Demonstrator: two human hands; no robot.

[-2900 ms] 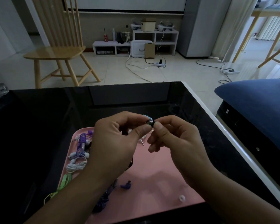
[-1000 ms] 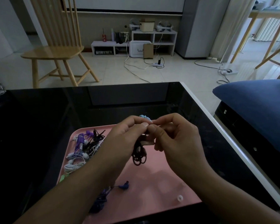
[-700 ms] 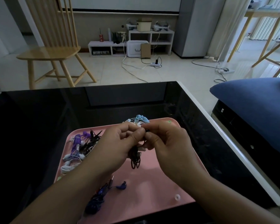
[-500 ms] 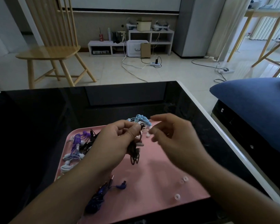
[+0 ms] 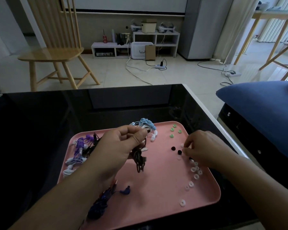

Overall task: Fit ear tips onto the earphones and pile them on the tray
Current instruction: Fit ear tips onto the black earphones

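A smooth pink plastic tray (image 5: 156, 201) with rounded corners is sitting on a glossy black table (image 5: 40, 123), and every place here is given from that tray. Over its middle, the left hand (image 5: 121, 146) is gripping a black earphone (image 5: 139, 161), thumb and curled fingers pinching the upper part while the coiled rubbery cord is dangling in loops just above the tray floor. Toward the tray's right edge, the right hand (image 5: 204, 150) is hovering low with its fingers bent downward among loose ear tips; the fingertips (image 5: 185, 152) are sitting right beside a black ear tip (image 5: 179, 152), but whether they are touching or pinching anything cannot be told. A second black tip (image 5: 173, 148) is lying just left of the first. Small translucent ring-shaped tips (image 5: 194, 170) are trailing along the tray's right side toward its near corner, and three soft green tips (image 5: 174, 132) are resting near its far right corner. A light blue earphone bundle (image 5: 146, 124), its cord wound tight, is lying at the far edge. Purple and white bundles (image 5: 78, 150) are piling along the left edge, and a dark blue bundle (image 5: 100, 205) with an angled plug is lying at the near left, partly under the left forearm.
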